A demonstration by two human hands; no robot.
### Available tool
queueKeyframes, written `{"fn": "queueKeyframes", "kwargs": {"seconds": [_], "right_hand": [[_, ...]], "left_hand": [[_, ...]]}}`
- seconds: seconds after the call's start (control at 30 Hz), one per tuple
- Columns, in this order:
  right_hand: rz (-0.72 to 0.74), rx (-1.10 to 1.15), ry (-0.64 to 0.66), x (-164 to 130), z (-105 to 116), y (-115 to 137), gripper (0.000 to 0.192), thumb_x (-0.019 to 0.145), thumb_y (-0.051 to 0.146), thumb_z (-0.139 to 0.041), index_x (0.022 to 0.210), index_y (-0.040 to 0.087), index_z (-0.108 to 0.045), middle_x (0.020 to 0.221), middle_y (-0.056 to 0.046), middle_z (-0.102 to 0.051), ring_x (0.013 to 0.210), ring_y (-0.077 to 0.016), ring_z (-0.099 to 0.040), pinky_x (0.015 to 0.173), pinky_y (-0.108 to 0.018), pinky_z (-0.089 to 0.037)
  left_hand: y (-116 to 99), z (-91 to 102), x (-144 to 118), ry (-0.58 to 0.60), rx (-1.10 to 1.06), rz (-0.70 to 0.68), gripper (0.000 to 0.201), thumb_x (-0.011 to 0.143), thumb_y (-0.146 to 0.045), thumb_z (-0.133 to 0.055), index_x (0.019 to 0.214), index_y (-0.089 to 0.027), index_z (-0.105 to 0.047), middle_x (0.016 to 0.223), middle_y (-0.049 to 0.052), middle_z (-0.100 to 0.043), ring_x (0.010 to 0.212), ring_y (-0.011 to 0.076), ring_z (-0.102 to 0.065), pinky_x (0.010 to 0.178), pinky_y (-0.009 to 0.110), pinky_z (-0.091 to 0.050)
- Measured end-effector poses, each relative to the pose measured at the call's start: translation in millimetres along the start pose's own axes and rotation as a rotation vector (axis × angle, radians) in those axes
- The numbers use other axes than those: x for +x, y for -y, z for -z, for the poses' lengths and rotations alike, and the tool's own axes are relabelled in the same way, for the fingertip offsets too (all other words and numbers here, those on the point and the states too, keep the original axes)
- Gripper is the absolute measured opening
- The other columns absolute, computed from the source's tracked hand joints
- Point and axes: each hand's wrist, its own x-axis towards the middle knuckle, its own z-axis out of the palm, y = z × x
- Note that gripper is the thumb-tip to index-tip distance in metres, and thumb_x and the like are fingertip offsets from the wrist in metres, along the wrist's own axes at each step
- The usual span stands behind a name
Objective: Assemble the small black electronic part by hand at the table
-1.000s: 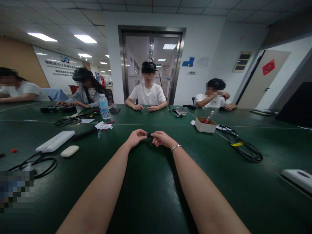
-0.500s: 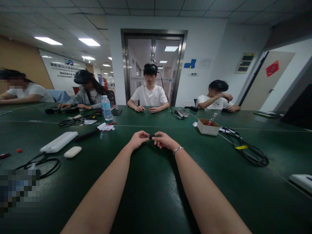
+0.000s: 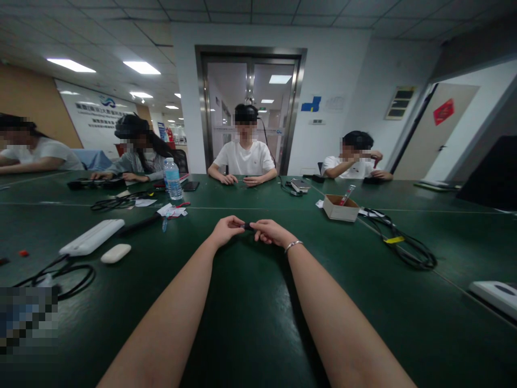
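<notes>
Both my arms reach forward over the dark green table (image 3: 246, 302). A small dark cylindrical piece (image 3: 246, 227) sits between my fingertips, too small for me to tell its kind. My left hand (image 3: 227, 230) pinches its left end between thumb and fingers. Thumb and forefinger of my right hand (image 3: 272, 232) grip its right end, the other fingers curled below. A silver bracelet (image 3: 293, 246) circles my right wrist.
On my left lie a white power bank (image 3: 92, 237), a white rounded case (image 3: 116, 253) and black cables (image 3: 78, 280). Farther off stand a water bottle (image 3: 173, 180) and a small cardboard box (image 3: 340, 209). Coiled cable (image 3: 407, 248) lies right. Several people sit around the table.
The whole view has shifted slightly, so things sit a little farther left. My hands keep their hold on the dark piece. The person at right has moved a raised hand.
</notes>
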Motion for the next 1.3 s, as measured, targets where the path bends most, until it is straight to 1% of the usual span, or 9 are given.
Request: {"fn": "queueKeyframes", "kwargs": {"seconds": [0.23,0.4,0.47,0.63,0.73,0.83,1.0,1.17,1.3], "right_hand": [[-0.082,-0.101,-0.017,7.1,-1.4,0.7,0.054,0.09,0.053,-0.037,0.062,0.01,-0.055,0.043,-0.003,-0.054,0.027,-0.0046,-0.039,0.024,-0.013,-0.026],[0.008,0.037,0.003,-0.2,2.2,-0.3,0.023,0.08,0.029,-0.064,0.093,0.014,-0.054,0.056,0.003,-0.057,0.038,-0.0054,-0.049,0.03,-0.011,-0.036],[0.034,0.088,0.03,-1.7,3.8,-0.8,0.042,0.072,0.019,-0.073,0.107,0.019,-0.049,0.064,0.004,-0.059,0.043,-0.0057,-0.053,0.034,-0.01,-0.04],[-0.042,0.079,0.03,2.9,4.7,-3.3,0.034,0.085,0.046,-0.052,0.088,0.011,-0.053,0.067,-0.003,-0.059,0.04,-0.006,-0.051,0.03,-0.012,-0.039],[0.003,0.063,0.034,2.6,5.6,-4.4,0.024,0.081,0.032,-0.063,0.092,0.013,-0.052,0.064,0.0,-0.057,0.04,-0.0047,-0.049,0.031,-0.01,-0.037],[0.056,0.086,0.056,-0.7,5.6,-2.8,0.047,0.069,0.014,-0.074,0.107,0.02,-0.047,0.072,0.003,-0.058,0.043,-0.0035,-0.05,0.033,-0.009,-0.038],[-0.03,0.033,0.016,-1.2,2.9,0.3,0.03,0.085,0.04,-0.055,0.09,0.011,-0.054,0.073,-0.003,-0.058,0.04,-0.0036,-0.048,0.028,-0.011,-0.035],[0.032,0.078,0.056,-3.1,4.8,0.3,0.046,0.072,0.016,-0.072,0.11,0.021,-0.047,0.071,0.004,-0.057,0.043,-0.0034,-0.05,0.034,-0.009,-0.039],[-0.031,0.052,0.044,-2.5,3.6,1.8,0.029,0.084,0.039,-0.057,0.094,0.012,-0.053,0.07,-0.001,-0.059,0.04,-0.0039,-0.049,0.03,-0.011,-0.037]], "left_hand": [[1.4,-0.2,1.0,0.014,-0.034,-0.002,0.029,0.056,-0.024,-0.073,0.081,-0.013,-0.062,0.081,0.006,-0.065,0.076,0.0165,-0.06,0.081,0.035,-0.045],[2.7,0.0,1.5,0.005,-0.05,0.006,0.03,0.055,-0.025,-0.074,0.08,-0.013,-0.062,0.082,0.006,-0.066,0.077,0.0168,-0.061,0.082,0.035,-0.045],[2.3,-0.6,1.4,0.001,-0.052,0.006,0.031,0.055,-0.026,-0.075,0.08,-0.013,-0.063,0.081,0.006,-0.066,0.077,0.0169,-0.061,0.082,0.036,-0.045],[3.2,-1.9,2.1,-0.008,-0.057,0.013,0.032,0.052,-0.026,-0.076,0.077,-0.013,-0.062,0.078,0.005,-0.065,0.075,0.0167,-0.061,0.081,0.036,-0.046],[4.3,-1.4,2.5,-0.01,-0.05,0.015,0.033,0.052,-0.028,-0.077,0.078,-0.013,-0.062,0.078,0.005,-0.065,0.075,0.0168,-0.061,0.08,0.035,-0.045],[3.5,-1.2,2.1,-0.021,-0.023,0.001,0.033,0.055,-0.033,-0.075,0.079,-0.014,-0.062,0.079,0.006,-0.066,0.076,0.017,-0.061,0.078,0.034,-0.045],[2.4,-1.0,1.7,-0.007,-0.002,0.013,0.035,0.059,-0.038,-0.073,0.08,-0.013,-0.062,0.075,0.006,-0.065,0.071,0.0163,-0.06,0.074,0.032,-0.045],[6.3,-0.5,3.2,0.003,-0.017,0.023,0.034,0.061,-0.038,-0.072,0.08,-0.012,-0.062,0.073,0.007,-0.066,0.068,0.0156,-0.059,0.073,0.032,-0.045],[6.3,-0.1,3.2,0.009,-0.038,0.038,0.035,0.061,-0.039,-0.072,0.08,-0.012,-0.062,0.075,0.008,-0.067,0.069,0.0158,-0.06,0.075,0.033,-0.046]]}}
